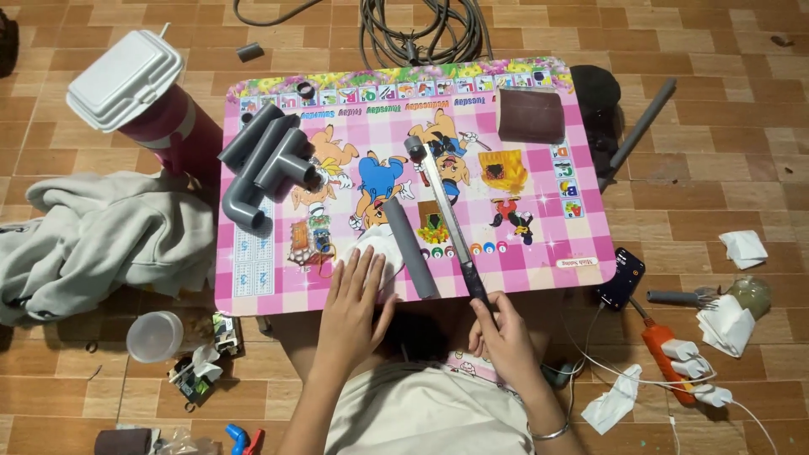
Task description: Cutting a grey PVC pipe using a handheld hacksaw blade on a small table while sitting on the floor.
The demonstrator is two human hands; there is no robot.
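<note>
1. The person sat at a low pink checked plastic table [522, 253] printed with cartoon figures, standing on a brown tiled floor [725, 152].
2. The left hand [354, 299] lay flat, fingers spread and not gripping, on a white crumpled cloth [377, 243] at the table's near edge.
3. Just right of that hand a straight grey plastic pipe piece [411, 248] lay on the table, touching the cloth and running from the middle toward the near edge.
4. The right hand [504, 333] was closed around the dark handle of a long metal saw blade [444, 202], held at the near edge of the table.
5. The blade reached diagonally across the table top, its far end near the middle, just right of the pipe piece and apart from it.
6. At the table's left side lay a cluster of joined grey pipe fittings [265, 160], well apart from both hands.
7. A dark brown rolled sheet of sandpaper [529, 115] sat at the far right corner.
8. Left of the table lay a grey crumpled garment [101, 240], and a white foam box [125, 80] rested on a dark red cylinder.
9. To the right on the floor were white tissues [742, 248], an orange tool [661, 350] and white cables.
</note>
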